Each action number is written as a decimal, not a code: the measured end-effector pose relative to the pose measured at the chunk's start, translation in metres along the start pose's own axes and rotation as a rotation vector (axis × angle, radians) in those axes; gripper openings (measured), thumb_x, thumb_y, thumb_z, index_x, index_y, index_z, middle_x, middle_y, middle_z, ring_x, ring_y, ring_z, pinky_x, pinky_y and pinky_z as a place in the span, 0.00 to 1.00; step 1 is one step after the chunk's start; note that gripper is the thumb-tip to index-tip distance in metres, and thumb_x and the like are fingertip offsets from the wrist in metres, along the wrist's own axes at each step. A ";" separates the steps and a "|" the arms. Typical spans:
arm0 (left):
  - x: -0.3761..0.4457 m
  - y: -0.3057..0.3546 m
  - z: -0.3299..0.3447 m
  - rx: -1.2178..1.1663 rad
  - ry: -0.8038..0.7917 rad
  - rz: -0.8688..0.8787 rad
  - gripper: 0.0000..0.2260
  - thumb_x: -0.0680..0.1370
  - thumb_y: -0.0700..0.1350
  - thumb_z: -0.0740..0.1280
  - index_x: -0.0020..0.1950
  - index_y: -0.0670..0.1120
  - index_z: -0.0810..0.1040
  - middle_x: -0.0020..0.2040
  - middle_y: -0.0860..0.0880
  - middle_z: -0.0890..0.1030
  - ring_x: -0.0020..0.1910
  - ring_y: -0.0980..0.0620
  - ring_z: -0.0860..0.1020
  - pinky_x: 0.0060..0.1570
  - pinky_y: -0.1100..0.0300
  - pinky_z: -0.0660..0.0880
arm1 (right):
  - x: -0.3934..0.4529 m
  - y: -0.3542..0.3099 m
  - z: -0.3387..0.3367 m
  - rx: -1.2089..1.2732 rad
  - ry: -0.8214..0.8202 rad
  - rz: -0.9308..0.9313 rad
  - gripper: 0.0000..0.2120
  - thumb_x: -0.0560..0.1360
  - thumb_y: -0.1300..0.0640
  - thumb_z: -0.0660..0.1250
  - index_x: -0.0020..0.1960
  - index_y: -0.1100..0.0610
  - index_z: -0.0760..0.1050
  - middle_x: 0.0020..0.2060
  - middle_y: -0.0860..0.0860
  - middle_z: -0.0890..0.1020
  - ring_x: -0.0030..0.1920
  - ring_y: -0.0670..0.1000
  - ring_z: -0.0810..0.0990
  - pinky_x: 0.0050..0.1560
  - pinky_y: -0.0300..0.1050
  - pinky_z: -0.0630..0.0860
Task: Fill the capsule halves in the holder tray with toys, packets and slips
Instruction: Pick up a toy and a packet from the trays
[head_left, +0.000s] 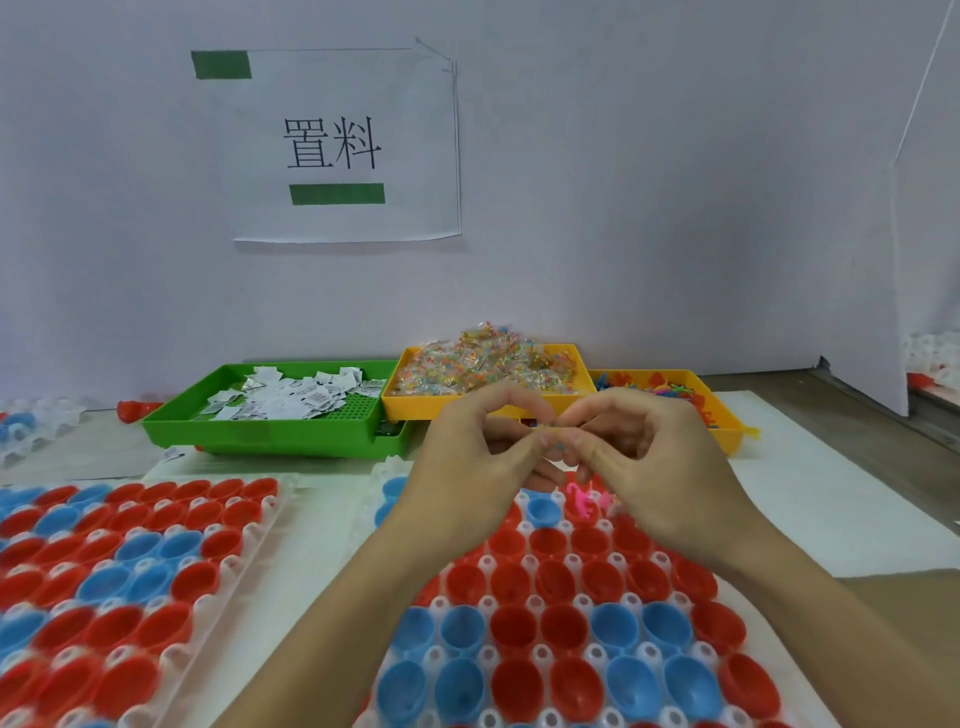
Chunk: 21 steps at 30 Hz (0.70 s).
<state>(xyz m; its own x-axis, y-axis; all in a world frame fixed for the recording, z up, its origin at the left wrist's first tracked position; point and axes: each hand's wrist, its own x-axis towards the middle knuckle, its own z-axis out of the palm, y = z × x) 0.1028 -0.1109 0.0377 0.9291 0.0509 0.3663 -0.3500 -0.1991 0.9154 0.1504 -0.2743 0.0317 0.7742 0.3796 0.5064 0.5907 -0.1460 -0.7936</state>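
Fingertips: where the two hands meet above the far end of the near holder tray, thumbs and forefingers of both pinch one small clear packet (551, 435) with coloured bits inside; most of it is hidden by the fingers.
Left hand (470, 457): fingers curled, thumb and forefinger closed on the packet's left side.
Right hand (660, 462): fingers curled, tips closed on the packet's right side; other fingers folded under.
Forearms: both come up from the bottom edge, crossing over the near tray.
Near holder tray (540, 652): white, under the hands, holding rows of red capsule halves (563, 629) and blue capsule halves (634, 686), open side up.
Pink toy (582, 501): sits in a capsule half at the tray's far end, just below the fingertips.
Blue half near it (543, 510): just left of the pink toy; contents cannot be told.
Second holder tray (249, 540): to the left, apart from the first, also filled with red and blue halves; blurred.
Green tray (270, 434): behind the trays by the wall, holding white folded slips (291, 397).
Yellow tray, middle (415, 405): touching the green tray's right side, heaped with clear packets (488, 364).
Yellow tray, right (727, 421): just beside it, partly behind the right hand, holding coloured toys (670, 389).
Wall: a paper sign (343, 145) taped with green strips, reading 置料.
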 end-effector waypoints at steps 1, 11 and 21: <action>0.000 0.001 -0.002 0.005 -0.025 -0.011 0.07 0.77 0.33 0.68 0.49 0.44 0.78 0.38 0.43 0.85 0.36 0.46 0.85 0.39 0.58 0.82 | 0.000 0.000 -0.001 0.003 0.010 0.005 0.03 0.76 0.63 0.72 0.47 0.56 0.82 0.34 0.50 0.85 0.31 0.47 0.83 0.36 0.34 0.77; 0.005 0.004 -0.012 0.049 -0.056 -0.046 0.08 0.78 0.31 0.66 0.45 0.44 0.78 0.36 0.39 0.84 0.33 0.44 0.84 0.33 0.57 0.81 | -0.002 -0.004 0.002 0.093 -0.019 0.040 0.08 0.73 0.63 0.75 0.49 0.52 0.82 0.39 0.48 0.86 0.40 0.43 0.85 0.40 0.29 0.77; 0.003 0.007 -0.012 -0.065 -0.058 -0.198 0.04 0.81 0.42 0.66 0.48 0.44 0.79 0.33 0.48 0.83 0.37 0.43 0.85 0.35 0.59 0.81 | 0.000 0.001 0.003 0.059 0.001 0.043 0.09 0.71 0.63 0.76 0.43 0.50 0.83 0.36 0.48 0.86 0.37 0.45 0.85 0.39 0.31 0.78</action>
<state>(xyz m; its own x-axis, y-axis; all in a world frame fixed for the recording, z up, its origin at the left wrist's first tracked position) 0.1019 -0.1000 0.0477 0.9851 0.0255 0.1699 -0.1654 -0.1273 0.9780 0.1508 -0.2718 0.0297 0.7991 0.3728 0.4716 0.5422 -0.1082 -0.8333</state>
